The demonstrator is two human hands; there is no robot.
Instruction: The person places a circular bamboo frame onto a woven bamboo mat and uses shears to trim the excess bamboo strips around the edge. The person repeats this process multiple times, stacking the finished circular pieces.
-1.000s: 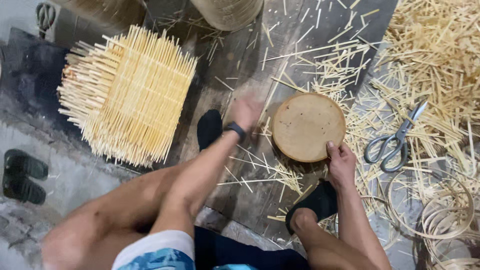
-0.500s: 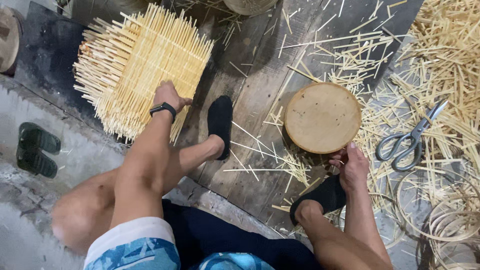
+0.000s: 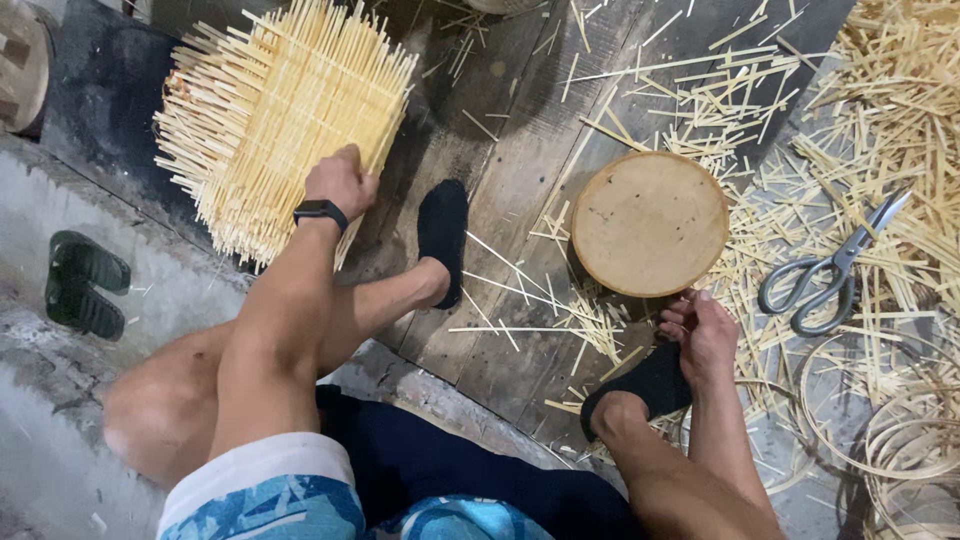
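L hand gripped woven bamboo mat; R hand loose by round wood block.
Mat prob. light, stiff, splintery; best held at edge.

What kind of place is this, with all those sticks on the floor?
Probably a bamboo-weaving workshop: a woven square mat of pale bamboo strips, metal scissors, and coiled thin bamboo hoops lie on the floor.
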